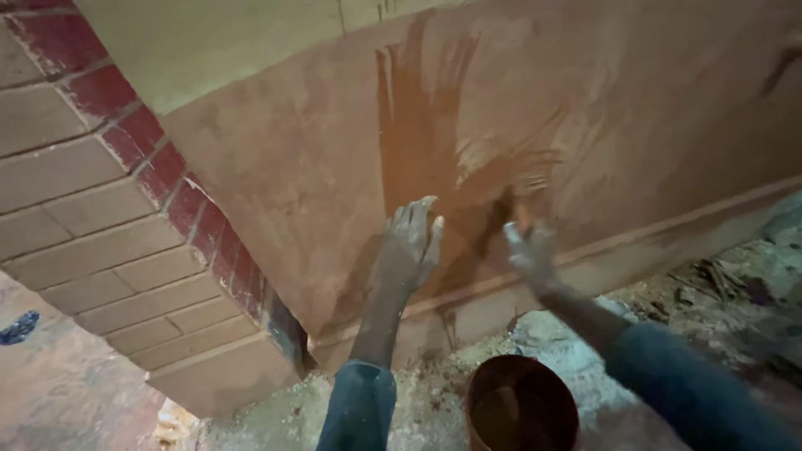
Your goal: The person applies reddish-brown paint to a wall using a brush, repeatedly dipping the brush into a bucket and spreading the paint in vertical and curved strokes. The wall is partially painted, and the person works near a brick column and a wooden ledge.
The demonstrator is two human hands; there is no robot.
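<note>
Both hands are up against the wall [652, 108]: my left hand [411, 244] lies flat and spread on the plaster, fingers wide, holding nothing. My right hand [530, 250] is blurred with motion, and I cannot tell whether it is open or closed. A dark shape [504, 209] just above it may be a brush or a rag; the view is too soft to say. Both hands are smeared reddish-brown, and blue sleeves cover my forearms, the right one cut off by the lower edge.

A fan of wet, darker streaks [426, 125] rises on the wall above and between my hands, sweeping right toward a lighter scuffed patch. The wall's top is cut off by the frame; a paler band runs along its upper left, and a raised ledge [668, 225] crosses it low down, just under my right hand.

Below my hands, at the bottom edge, stands a round bucket [520, 409], its lower part out of frame. Its inside is coated rust-brown; whether liquid sits in it is hard to make out.

To the left, a brick pillar [92, 225] meets the wall, tan-faced with a dark red corner strip. The ground [434, 401] by the bucket is pale and gritty, with rubble [710, 284] to the right, dim and indistinct.
</note>
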